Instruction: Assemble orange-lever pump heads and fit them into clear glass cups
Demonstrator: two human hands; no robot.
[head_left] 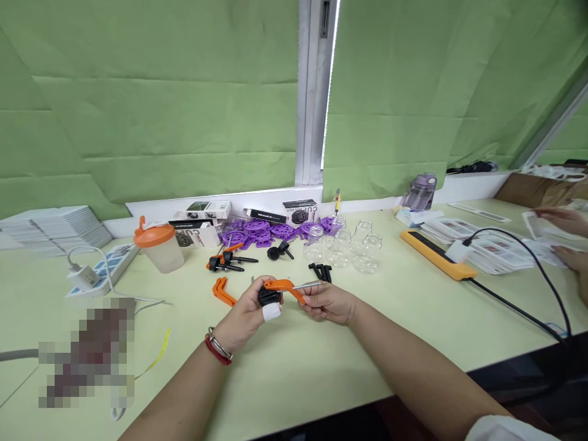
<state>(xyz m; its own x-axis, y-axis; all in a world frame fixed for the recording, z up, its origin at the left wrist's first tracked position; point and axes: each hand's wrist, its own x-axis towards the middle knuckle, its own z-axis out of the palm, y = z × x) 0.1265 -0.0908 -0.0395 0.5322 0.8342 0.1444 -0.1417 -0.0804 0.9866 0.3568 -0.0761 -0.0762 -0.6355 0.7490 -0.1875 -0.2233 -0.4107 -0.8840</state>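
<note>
My left hand [248, 315], its thumb wrapped in white tape, is closed around a black plastic part [269, 296]. An orange curved lever [282, 285] reaches from that part across to my right hand [328, 302], whose fingers pinch its far end. A silver metal rod [309, 285] sticks out by my right fingers; whether it is held or fixed to the lever, I cannot tell. Just left of my hands lie loose orange levers [223, 290]. Beyond them are black-and-orange clamp pieces [226, 261] and a black knob with a stem [280, 250]. Short black pieces [320, 271] lie behind my right hand.
Purple rings [257, 233], clear plastic jars [365, 254] and cup holder boxes [197, 236] line the back. An orange-lidded cup [163, 251] and a white power strip [108, 269] stand left. At right are a yellow power strip [434, 254], printed sheets [478, 245] and another person's hands [567, 223].
</note>
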